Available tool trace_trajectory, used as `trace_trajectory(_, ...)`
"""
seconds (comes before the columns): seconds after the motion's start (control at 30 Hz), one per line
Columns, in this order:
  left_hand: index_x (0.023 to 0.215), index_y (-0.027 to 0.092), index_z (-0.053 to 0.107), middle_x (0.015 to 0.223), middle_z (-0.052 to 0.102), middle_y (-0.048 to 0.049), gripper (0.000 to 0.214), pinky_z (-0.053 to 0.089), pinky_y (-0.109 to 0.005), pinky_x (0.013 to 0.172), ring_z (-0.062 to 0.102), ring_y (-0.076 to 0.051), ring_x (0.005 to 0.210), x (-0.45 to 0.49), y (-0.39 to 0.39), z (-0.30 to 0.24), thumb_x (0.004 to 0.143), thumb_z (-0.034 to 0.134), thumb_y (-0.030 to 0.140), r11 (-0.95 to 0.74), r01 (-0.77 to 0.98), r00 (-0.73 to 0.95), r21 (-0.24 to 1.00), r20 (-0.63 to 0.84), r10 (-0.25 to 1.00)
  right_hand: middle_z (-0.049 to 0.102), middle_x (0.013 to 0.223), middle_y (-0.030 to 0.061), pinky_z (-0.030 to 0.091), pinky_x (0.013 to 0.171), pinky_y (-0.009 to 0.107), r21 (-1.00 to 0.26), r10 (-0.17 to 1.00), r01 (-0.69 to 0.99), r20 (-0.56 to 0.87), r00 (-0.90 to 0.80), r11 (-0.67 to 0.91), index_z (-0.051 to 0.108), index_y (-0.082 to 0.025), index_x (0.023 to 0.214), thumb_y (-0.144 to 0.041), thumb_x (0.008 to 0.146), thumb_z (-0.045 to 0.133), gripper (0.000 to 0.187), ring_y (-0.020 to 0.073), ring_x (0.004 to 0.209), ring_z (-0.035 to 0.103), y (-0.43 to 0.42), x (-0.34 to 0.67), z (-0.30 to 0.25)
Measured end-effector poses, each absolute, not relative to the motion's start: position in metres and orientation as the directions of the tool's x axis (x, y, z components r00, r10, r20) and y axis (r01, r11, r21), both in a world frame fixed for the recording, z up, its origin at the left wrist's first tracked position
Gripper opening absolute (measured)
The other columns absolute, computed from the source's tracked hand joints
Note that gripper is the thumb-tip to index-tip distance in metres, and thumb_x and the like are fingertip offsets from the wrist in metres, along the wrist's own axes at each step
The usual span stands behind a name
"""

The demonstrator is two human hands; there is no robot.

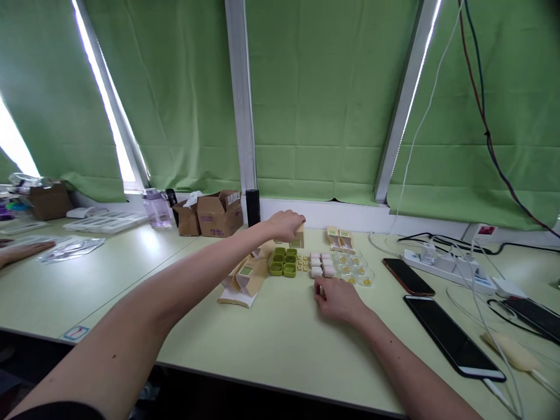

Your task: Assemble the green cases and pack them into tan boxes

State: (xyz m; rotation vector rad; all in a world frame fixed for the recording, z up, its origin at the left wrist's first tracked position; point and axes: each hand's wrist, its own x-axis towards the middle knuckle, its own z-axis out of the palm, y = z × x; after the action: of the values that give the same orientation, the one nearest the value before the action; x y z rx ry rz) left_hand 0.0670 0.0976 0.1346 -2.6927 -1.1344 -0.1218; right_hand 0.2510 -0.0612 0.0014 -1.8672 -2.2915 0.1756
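Note:
My left hand [285, 225] reaches across to the far side of the table. Its fingers are closed over the top of a small kraft cardboard box [298, 240] with a green window. My right hand [339, 298] rests on the table with curled fingers; whatever lies inside them, if anything, is hidden. Just beyond it are rows of white and pinkish cube-like pieces [321, 264]. Left of those lie small pale yellow pieces [302, 263] and a block of green square cups [283, 261]. To the right sits a clear tray [366, 274] with yellow bits in its round cells.
More kraft boxes stand at left [246, 279] and at the back [340, 239]. Phones [452, 335], a power strip [448, 270] and cables occupy the right side. Cartons [219, 216] and a bottle [156, 209] line the back left. Another person's hand [26, 252] is at far left.

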Motion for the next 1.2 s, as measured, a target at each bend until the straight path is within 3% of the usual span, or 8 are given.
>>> trace_trajectory(0.1, 0.129, 0.021, 0.065, 0.127, 0.073, -0.0157, 0.060, 0.049, -0.046, 0.103, 0.062, -0.037, 0.122, 0.069, 0.124, 0.129, 0.071, 0.079, 0.014, -0.625, 0.735, 0.675, -0.262, 0.196, 0.711, 0.079, 0.101, 0.0116, 0.029, 0.065, 0.033, -0.207, 0.979, 0.957, 0.060, -0.193, 0.202, 0.069, -0.023, 0.103, -0.023, 0.093, 0.063, 0.011, 0.0300, 0.093, 0.072, -0.061, 0.251, 0.001)
trace_trajectory(0.4, 0.130, 0.015, 0.062, 0.132, 0.070, -0.0200, 0.054, 0.047, -0.046, 0.107, 0.060, -0.035, 0.126, 0.075, 0.157, 0.077, 0.077, 0.069, 0.007, -0.556, 0.779, 0.619, -0.291, 0.209, 0.758, 0.079, 0.098, 0.0117, 0.029, 0.064, 0.033, -0.186, 0.978, 0.960, 0.067, -0.200, 0.209, 0.068, -0.023, 0.104, -0.024, 0.095, 0.062, 0.011, 0.0302, 0.091, 0.073, -0.062, 0.251, 0.002)
trace_trajectory(0.8, 0.135, 0.012, 0.060, 0.139, 0.065, -0.0229, 0.056, 0.037, -0.049, 0.118, 0.055, -0.036, 0.135, 0.084, 0.157, 0.044, 0.079, 0.070, 0.009, -0.485, 0.835, 0.538, -0.259, 0.199, 0.819, 0.080, 0.102, 0.0098, 0.028, 0.065, 0.034, -0.186, 0.976, 0.959, 0.060, -0.208, 0.215, 0.067, -0.024, 0.106, -0.027, 0.095, 0.062, 0.013, 0.0290, 0.093, 0.073, -0.063, 0.251, 0.004)
trace_trajectory(0.97, 0.138, 0.012, 0.058, 0.145, 0.057, -0.0244, 0.057, 0.041, -0.050, 0.114, 0.049, -0.039, 0.138, 0.092, 0.134, 0.046, 0.083, 0.069, 0.015, -0.448, 0.865, 0.496, -0.226, 0.256, 0.829, 0.080, 0.102, 0.0097, 0.030, 0.066, 0.034, -0.170, 0.977, 0.962, 0.050, -0.207, 0.212, 0.068, -0.023, 0.107, -0.028, 0.095, 0.060, 0.016, 0.0290, 0.093, 0.074, -0.065, 0.250, 0.008)
trace_trajectory(1.2, 0.137, 0.008, 0.058, 0.141, 0.057, -0.0281, 0.057, 0.052, -0.048, 0.104, 0.062, -0.039, 0.128, 0.099, 0.098, 0.036, 0.083, 0.069, 0.021, -0.426, 0.894, 0.447, -0.141, 0.211, 0.869, 0.080, 0.103, 0.0099, 0.030, 0.066, 0.035, -0.159, 0.978, 0.966, 0.056, -0.200, 0.206, 0.068, -0.024, 0.108, -0.029, 0.094, 0.060, 0.016, 0.0309, 0.095, 0.074, -0.066, 0.248, 0.005)
